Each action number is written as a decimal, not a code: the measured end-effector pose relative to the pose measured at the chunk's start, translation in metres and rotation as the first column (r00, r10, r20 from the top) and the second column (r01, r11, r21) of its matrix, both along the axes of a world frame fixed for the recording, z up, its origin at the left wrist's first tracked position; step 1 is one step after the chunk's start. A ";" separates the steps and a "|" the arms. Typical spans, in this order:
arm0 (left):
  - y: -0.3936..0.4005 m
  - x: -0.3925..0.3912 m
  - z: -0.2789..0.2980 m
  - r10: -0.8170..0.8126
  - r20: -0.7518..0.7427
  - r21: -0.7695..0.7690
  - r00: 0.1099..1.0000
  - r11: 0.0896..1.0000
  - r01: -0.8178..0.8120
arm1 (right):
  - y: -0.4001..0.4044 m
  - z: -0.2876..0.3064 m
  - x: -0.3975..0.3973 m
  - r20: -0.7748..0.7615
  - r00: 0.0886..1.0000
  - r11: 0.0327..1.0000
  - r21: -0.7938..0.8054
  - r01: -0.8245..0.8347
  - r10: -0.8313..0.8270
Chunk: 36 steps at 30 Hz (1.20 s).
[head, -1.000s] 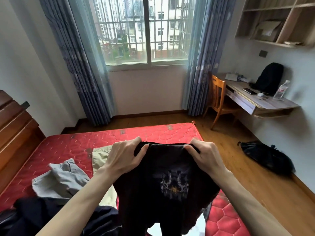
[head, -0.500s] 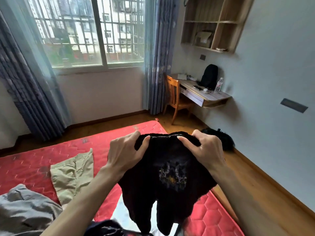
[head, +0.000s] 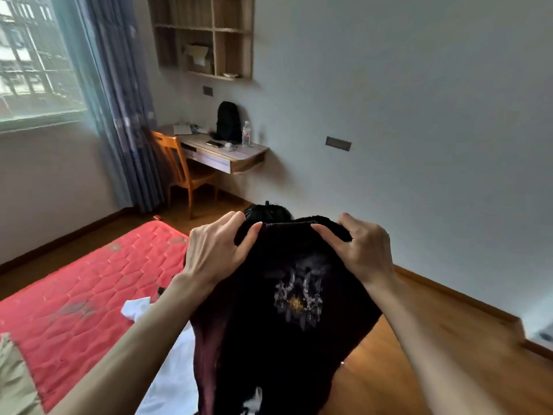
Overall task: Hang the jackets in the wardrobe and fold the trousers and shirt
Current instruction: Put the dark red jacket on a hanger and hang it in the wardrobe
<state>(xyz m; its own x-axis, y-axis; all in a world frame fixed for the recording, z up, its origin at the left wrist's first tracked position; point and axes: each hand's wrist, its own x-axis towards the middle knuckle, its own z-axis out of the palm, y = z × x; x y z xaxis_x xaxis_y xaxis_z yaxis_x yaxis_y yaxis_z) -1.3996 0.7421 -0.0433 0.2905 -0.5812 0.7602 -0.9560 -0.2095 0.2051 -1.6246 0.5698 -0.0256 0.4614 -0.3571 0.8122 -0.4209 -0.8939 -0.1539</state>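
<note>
I hold a black garment [head: 278,333] with a grey and gold print up in front of me, and it hangs down over the bed's edge. My left hand [head: 215,250] grips its top edge on the left, thumb in front. My right hand [head: 362,250] grips the top edge on the right the same way. A white garment [head: 167,381] lies on the red mattress [head: 74,295] below my left forearm. A beige garment [head: 15,381] shows at the bottom left corner. No wardrobe is in view.
A wooden chair [head: 179,172] and a wall desk [head: 227,154] with a black backpack [head: 229,121] and a water bottle [head: 246,133] stand by the curtain. A black bag [head: 266,211] lies on the wooden floor behind the garment. Wall shelves [head: 206,37] hang above.
My view has swung to the right, from the window toward the bare wall. Both hands keep the same grip on the black garment, which has travelled right with me.
</note>
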 end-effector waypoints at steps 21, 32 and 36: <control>-0.200 -0.393 0.051 -0.602 0.014 -0.079 0.799 0.796 0.601 | -0.006 0.035 -0.449 0.076 0.834 0.837 0.007 0.548 -0.547; -0.251 -0.569 0.057 -0.831 -0.054 -0.099 0.554 0.557 0.825 | 0.020 0.051 -0.592 0.124 0.597 0.597 -0.040 0.801 -0.793; -0.278 -0.630 0.063 -0.908 -0.056 -0.120 0.415 0.419 0.900 | 0.026 0.056 -0.636 0.142 0.448 0.447 -0.035 0.894 -0.883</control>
<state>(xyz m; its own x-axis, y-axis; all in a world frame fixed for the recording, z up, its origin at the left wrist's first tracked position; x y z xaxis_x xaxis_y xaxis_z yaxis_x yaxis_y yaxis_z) -2.0294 0.4645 0.0195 -0.3017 -0.5076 0.8070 -0.5584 0.7802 0.2820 -2.2604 0.5956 0.0307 -0.1394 -0.4515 0.8813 -0.9822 -0.0502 -0.1811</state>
